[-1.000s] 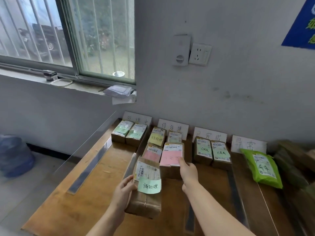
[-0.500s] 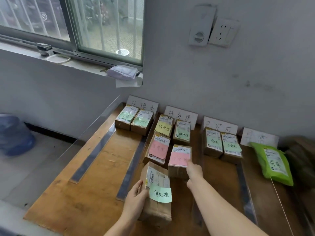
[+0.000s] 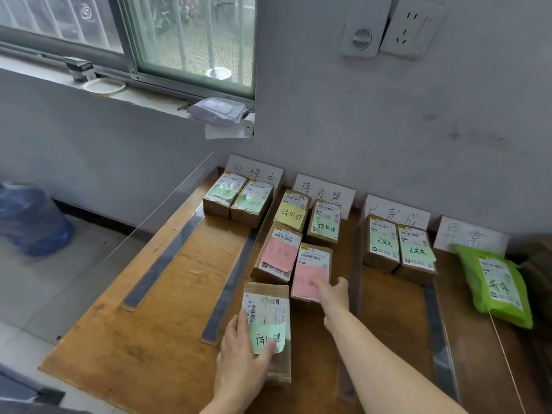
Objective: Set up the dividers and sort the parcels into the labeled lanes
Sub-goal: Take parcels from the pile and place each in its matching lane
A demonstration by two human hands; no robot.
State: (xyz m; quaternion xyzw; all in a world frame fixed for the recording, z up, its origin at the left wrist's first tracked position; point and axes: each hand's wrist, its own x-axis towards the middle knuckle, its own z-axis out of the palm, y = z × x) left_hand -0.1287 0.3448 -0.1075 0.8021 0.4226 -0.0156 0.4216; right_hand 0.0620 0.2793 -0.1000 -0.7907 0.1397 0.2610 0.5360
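A wooden table (image 3: pixel 125 333) carries clear dividers (image 3: pixel 236 282) that form lanes, each with a handwritten label card (image 3: pixel 324 191) against the wall. Boxes with coloured notes fill the lanes. My left hand (image 3: pixel 242 363) grips a cardboard parcel with a green note (image 3: pixel 268 306), thumb on the note; the parcel lies flat at the near end of the second lane. My right hand (image 3: pixel 331 297) presses its fingers on the near end of a pink-note parcel (image 3: pixel 313 264) in the same lane. A green poly bag (image 3: pixel 493 282) lies in the far right lane.
Two boxes (image 3: pixel 237 198) sit in the first lane and two (image 3: pixel 397 246) in the third. A tall clear sheet (image 3: pixel 155 216) stands along the table's left edge. A blue water bottle (image 3: pixel 33 219) is on the floor at left. A pouch (image 3: pixel 218 110) rests on the window sill.
My left hand has lowered the green-note parcel onto the table behind the pink-note boxes. My right hand stays at the pink-note parcel. The view has tilted down and come closer.
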